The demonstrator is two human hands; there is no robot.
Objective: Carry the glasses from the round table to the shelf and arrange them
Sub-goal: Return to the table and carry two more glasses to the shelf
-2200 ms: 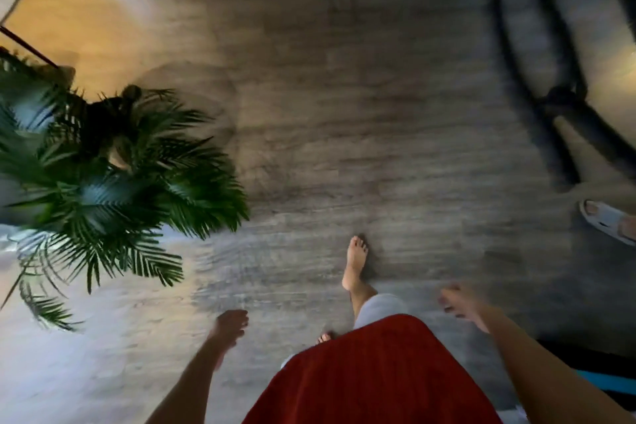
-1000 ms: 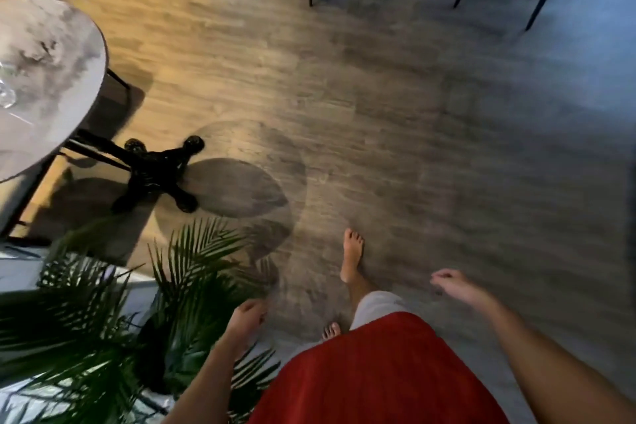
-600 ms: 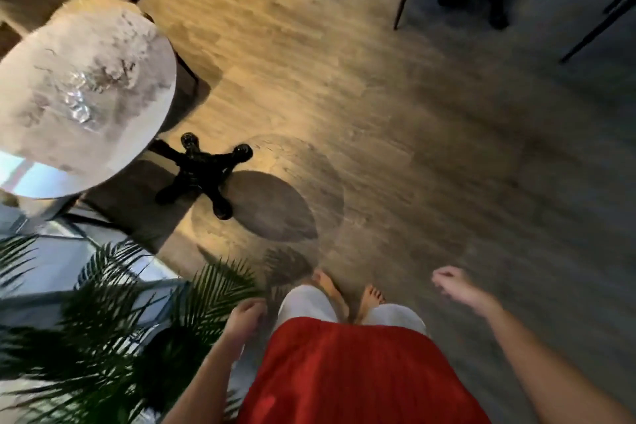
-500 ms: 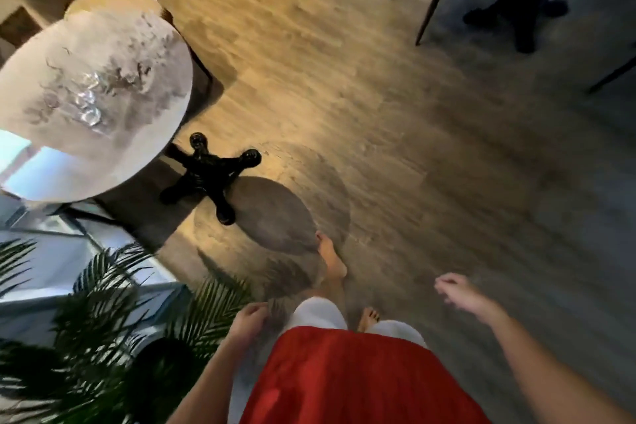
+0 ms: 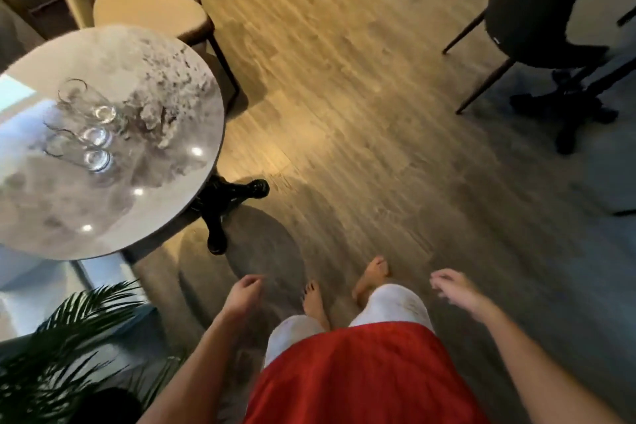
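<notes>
Three clear glasses point(image 5: 90, 131) stand in a row on the left half of the round marble-topped table point(image 5: 148, 182), which fills the left of the view. My left hand point(image 5: 243, 296) hangs low beside my leg with its fingers loosely curled and nothing in it, below and to the right of the table. My right hand point(image 5: 454, 287) is held out to the right, fingers apart, holding nothing. Both hands are well clear of the glasses. No shelf is in view.
The table stands on a black footed base point(image 5: 223, 206). A beige chair point(image 5: 148, 3) sits behind it. A potted palm point(image 5: 62, 354) is at the lower left. A dark chair point(image 5: 537, 10) and a black base point(image 5: 578, 113) stand at the upper right on the wooden floor.
I have walked towards the round table, which has come fully into view on the left with its glasses. The palm has slid down to the lower left. Both hands stay free.
</notes>
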